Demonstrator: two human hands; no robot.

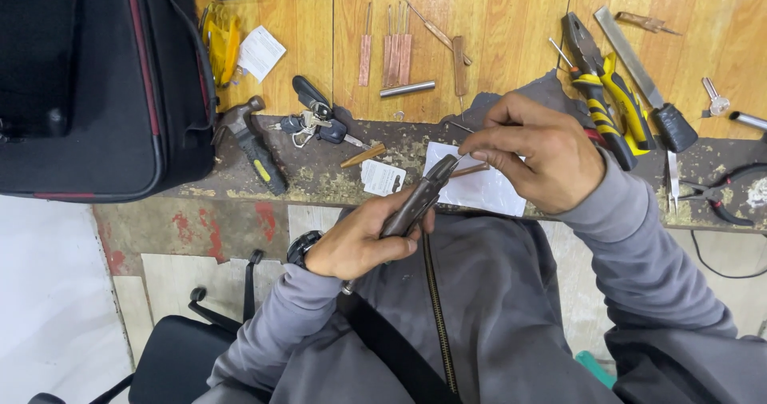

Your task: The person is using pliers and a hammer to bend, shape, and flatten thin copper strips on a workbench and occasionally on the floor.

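Observation:
My left hand [359, 240] is closed around the handles of dark metal pliers [417, 200], whose jaws point up and to the right. My right hand [537, 152] pinches a thin copper-coloured strip [470, 169] just beyond the plier jaws, fingertips close to the tip. Both hands hover over my lap in front of the worn bench edge [319, 182]. A white paper sheet [486, 190] lies on the bench below the hands. I wear a watch [302, 248] on the left wrist and grey sleeves.
On the wooden bench lie copper strips [393, 52], a metal rod [407, 89], a hammer [249, 142], a key bunch [313, 121], yellow-handled pliers [607, 92], a file [645, 76] and a small key [713, 97]. A black bag [96, 84] stands left; a chair [180, 356] below.

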